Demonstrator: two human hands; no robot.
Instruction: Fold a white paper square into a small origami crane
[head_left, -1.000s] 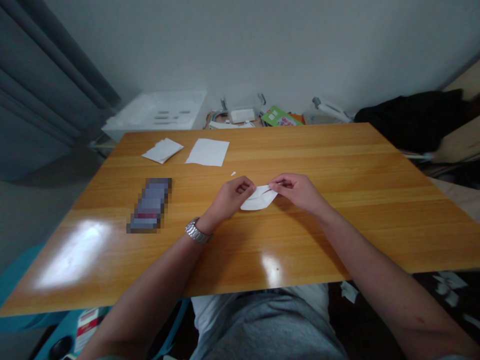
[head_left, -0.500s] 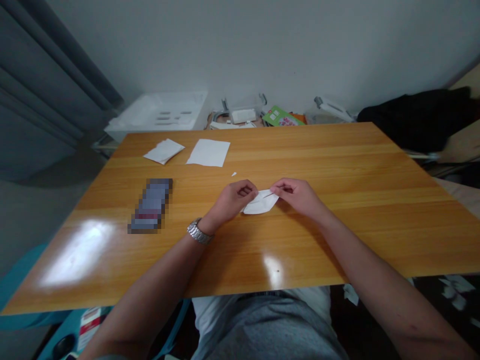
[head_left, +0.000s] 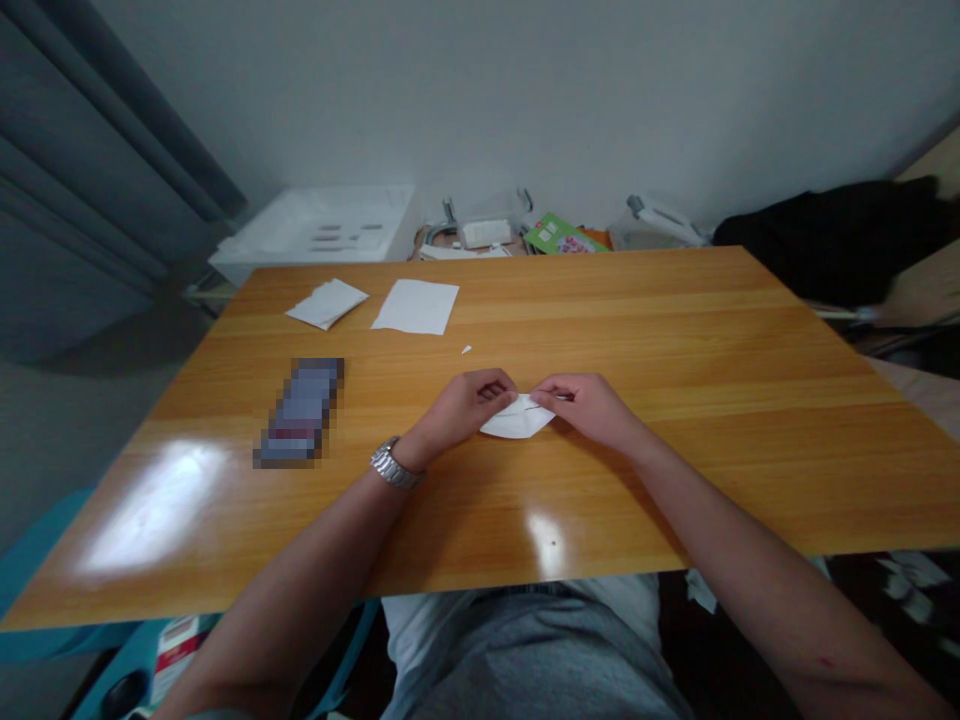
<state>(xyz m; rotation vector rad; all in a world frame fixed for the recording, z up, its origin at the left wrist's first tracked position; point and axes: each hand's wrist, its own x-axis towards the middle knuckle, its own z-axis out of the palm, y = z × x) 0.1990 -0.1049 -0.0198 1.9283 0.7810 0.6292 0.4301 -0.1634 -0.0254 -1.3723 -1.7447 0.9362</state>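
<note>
the broad wooden tabletop (head_left: 712,350) carries a flat white sheet (head_left: 417,305), well beyond the hands. the left hand (head_left: 472,400) and right hand (head_left: 589,400) each keep a narrow grip, pinching the far edge of a small white paper (head_left: 517,422) between them, near the tabletop's middle. uneven pulling could tear it or skew a crease along its dark line, fold or slit unclear. a tiny scrap (head_left: 466,349) lies beyond the left hand; brushing knuckles could shift it.
</note>
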